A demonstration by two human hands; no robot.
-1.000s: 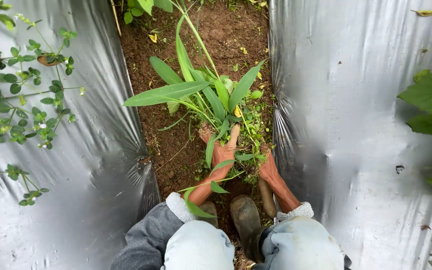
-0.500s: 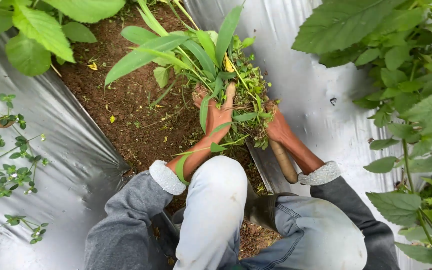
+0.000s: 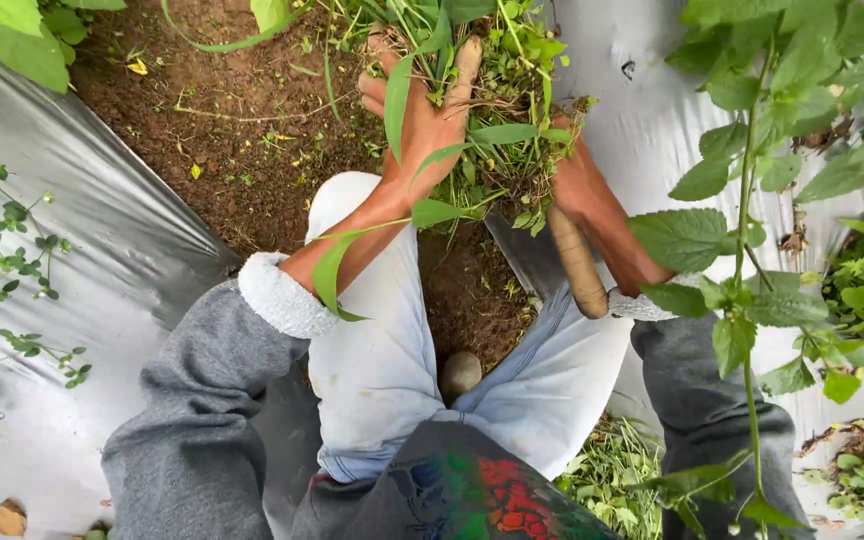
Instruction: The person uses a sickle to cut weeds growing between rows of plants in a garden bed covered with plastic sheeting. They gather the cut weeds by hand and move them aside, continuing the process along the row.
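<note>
Both hands grip a clump of pulled green weeds (image 3: 497, 130) above the brown soil furrow (image 3: 242, 150): left hand (image 3: 422, 110) fingers wrapped round it, right hand (image 3: 577, 185) fingers hidden, also holding a wooden tool handle (image 3: 577, 262); lifting it clear seems next

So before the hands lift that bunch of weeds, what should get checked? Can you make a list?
1. Left hand on the weed clump: ok, fingers spread over it.
2. Right hand on the clump: ok, pressed against its right side.
3. Wooden-handled tool secure: cannot tell, the handle lies along the right wrist and its working end is hidden.
4. Roots free of the soil: cannot tell, leaves cover the base.
5. Silver plastic mulch untorn near the hands: cannot tell.
</note>
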